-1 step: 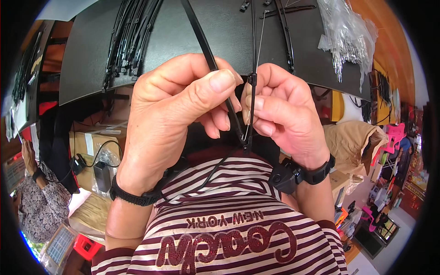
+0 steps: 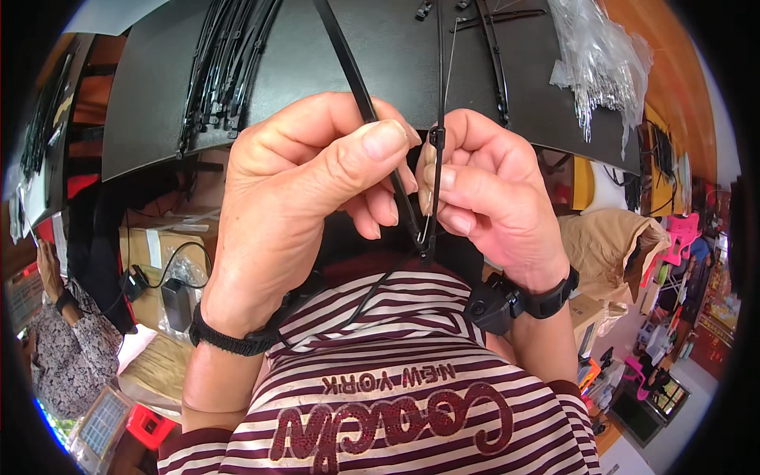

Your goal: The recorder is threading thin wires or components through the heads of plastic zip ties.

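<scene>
Black flat strip [image 2: 340,47] sits pinched between the thumb and fingers of our left hand [image 2: 317,170] at the centre of the frame; just beside it, our right hand [image 2: 499,190] closes its fingertips on a thin black strip [image 2: 440,71]. Both strips reach the upper edge. Beyond, our dark table [image 2: 150,87] bears black bundled strips [image 2: 226,63] upper left and a clear plastic bag [image 2: 598,59] upper right.

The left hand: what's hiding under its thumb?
A flat black strip runs through the left hand, showing above and below. The bit under the thumb is covered.
</scene>
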Tool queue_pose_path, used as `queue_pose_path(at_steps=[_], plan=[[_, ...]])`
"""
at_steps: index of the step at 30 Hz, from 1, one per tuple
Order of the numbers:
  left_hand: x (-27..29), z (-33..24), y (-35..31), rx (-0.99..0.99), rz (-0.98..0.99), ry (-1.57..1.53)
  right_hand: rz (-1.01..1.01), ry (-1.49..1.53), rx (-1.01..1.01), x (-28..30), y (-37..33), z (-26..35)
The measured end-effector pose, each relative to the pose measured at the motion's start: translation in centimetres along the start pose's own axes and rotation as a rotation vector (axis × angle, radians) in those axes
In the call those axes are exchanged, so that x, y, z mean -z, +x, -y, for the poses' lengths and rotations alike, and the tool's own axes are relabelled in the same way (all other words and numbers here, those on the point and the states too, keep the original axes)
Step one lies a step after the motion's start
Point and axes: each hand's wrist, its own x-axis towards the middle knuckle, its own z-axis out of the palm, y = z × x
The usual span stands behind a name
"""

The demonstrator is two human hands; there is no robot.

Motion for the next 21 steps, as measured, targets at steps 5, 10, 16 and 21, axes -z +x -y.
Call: queue_pose_path(at_steps=[5, 10, 16, 21], plan=[[0.24, -0.22, -0.38, -0.057, 0.009, 0.032, 0.01, 0.015, -0.02, -0.21, 0.11, 0.25], [0.95, 0.05, -0.55, -0.192, 0.058, 0.093, -0.001, 0.054, -0.018, -0.47, 0.17, 0.18], [1.01, -0.23, -0.89, -0.243, 0.077, 0.153, -0.012, 0.041, -0.006, -0.47, 0.34, 0.24], [0.24, -0.6, -0.51, -0.211, 0.081, 0.143, -0.044, -0.013, 0.023, -0.92, 0.07, 0.42]])
